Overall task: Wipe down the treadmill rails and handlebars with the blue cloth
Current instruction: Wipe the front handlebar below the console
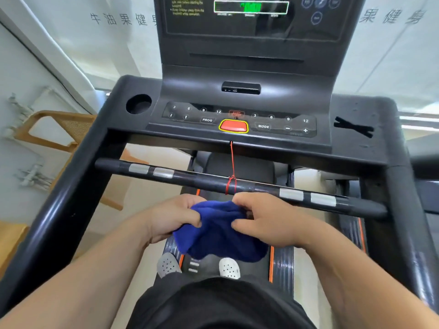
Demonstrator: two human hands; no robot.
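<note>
Frosted glass walls surround the treadmill console (pixel 240 119). Low in centre frame, left hand (pixel 173 217) and right hand (pixel 263 219) both grip the bunched blue cloth (pixel 218 231), just short of the front handlebar (pixel 202 180). Wiping looks not yet begun; next, press cloth onto that bar.

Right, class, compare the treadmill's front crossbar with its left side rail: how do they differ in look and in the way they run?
The crossbar runs side to side in front of the person; the left side rail runs from the console back alongside the person. The crossbar carries silver plates and a red cord tied round it; the left side rail is plain. The crossbar looks slimmer than the left side rail. Both are black.
</note>
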